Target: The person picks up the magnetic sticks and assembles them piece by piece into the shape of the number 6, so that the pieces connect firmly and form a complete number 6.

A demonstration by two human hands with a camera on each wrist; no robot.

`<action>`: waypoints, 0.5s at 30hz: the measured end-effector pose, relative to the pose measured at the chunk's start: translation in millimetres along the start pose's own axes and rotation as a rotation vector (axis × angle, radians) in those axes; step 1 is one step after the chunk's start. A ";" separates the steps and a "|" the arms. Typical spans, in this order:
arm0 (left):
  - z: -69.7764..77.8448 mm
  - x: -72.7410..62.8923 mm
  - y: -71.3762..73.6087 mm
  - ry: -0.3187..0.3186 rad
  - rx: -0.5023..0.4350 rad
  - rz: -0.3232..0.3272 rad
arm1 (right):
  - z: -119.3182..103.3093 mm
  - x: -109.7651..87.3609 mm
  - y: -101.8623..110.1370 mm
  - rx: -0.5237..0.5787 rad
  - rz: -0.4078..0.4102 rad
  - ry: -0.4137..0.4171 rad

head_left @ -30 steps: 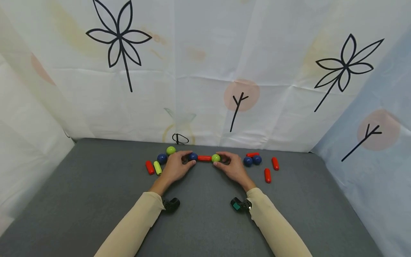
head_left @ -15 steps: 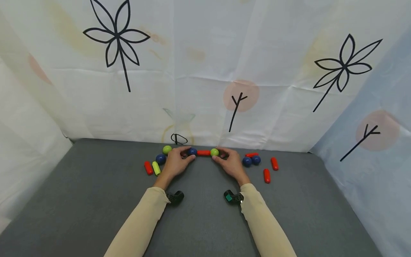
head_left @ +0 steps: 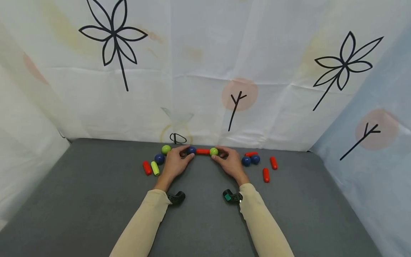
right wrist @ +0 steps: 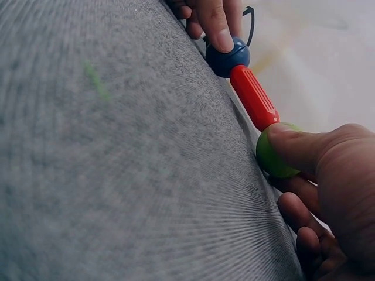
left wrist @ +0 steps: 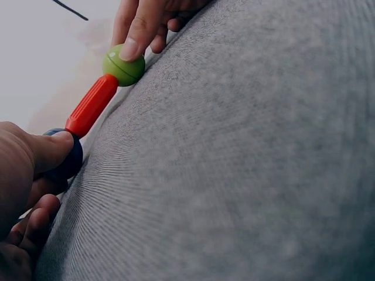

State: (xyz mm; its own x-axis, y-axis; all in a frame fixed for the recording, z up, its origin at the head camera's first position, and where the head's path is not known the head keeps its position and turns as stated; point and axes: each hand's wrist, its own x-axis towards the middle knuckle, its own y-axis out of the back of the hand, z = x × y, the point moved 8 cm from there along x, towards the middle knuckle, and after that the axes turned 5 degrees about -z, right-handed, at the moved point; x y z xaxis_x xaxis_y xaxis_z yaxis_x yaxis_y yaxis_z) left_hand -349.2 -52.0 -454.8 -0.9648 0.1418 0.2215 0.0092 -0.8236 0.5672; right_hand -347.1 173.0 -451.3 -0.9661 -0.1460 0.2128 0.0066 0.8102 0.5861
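In the head view a red ridged rod [head_left: 203, 151] joins a blue ball [head_left: 191, 150] on its left to a green ball [head_left: 213, 151] on its right, near the back of the table. My left hand [head_left: 174, 162] pinches the blue ball between thumb and fingers. The green ball is pinched by my right hand [head_left: 232, 164]. From the left wrist, the rod [left wrist: 92, 105] meets both balls end to end, with a thumb on each. The right wrist view has the green ball [right wrist: 270, 158] partly hidden behind my right thumb.
Left of my hands lie a green ball [head_left: 166, 149], a blue ball [head_left: 159, 159], a red rod [head_left: 147, 167] and a yellow-green rod [head_left: 155, 168]. Two blue balls [head_left: 246, 161] and several red rods [head_left: 266, 175] lie right. A printed cloth [head_left: 199, 71] hangs behind the grey tabletop [head_left: 205, 225].
Both hands have moved a little farther back with the joined blue ball, red rod and green ball between them. The forearms have drawn closer together. The grips look the same.
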 end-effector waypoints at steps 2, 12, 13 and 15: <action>0.5 0.1 0.3 -0.004 -0.003 0.007 | 0.4 0.6 0.3 -0.008 0.007 0.004; 1.7 -1.0 0.8 -0.010 0.008 0.030 | -0.8 -1.1 0.9 -0.013 0.021 -0.005; 2.1 -1.2 0.8 -0.012 0.009 0.031 | -1.1 -1.4 1.2 -0.010 0.021 -0.005; 2.5 -1.1 0.4 -0.009 0.007 0.031 | -1.4 -1.7 1.7 -0.009 0.024 -0.003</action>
State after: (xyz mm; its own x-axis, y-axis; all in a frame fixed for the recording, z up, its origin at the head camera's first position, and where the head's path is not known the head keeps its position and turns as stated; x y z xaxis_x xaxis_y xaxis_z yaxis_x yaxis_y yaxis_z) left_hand -347.5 -51.0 -452.8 -0.9616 0.1211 0.2462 0.0409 -0.8240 0.5652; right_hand -345.1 173.9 -449.6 -0.9665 -0.1250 0.2242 0.0317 0.8085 0.5876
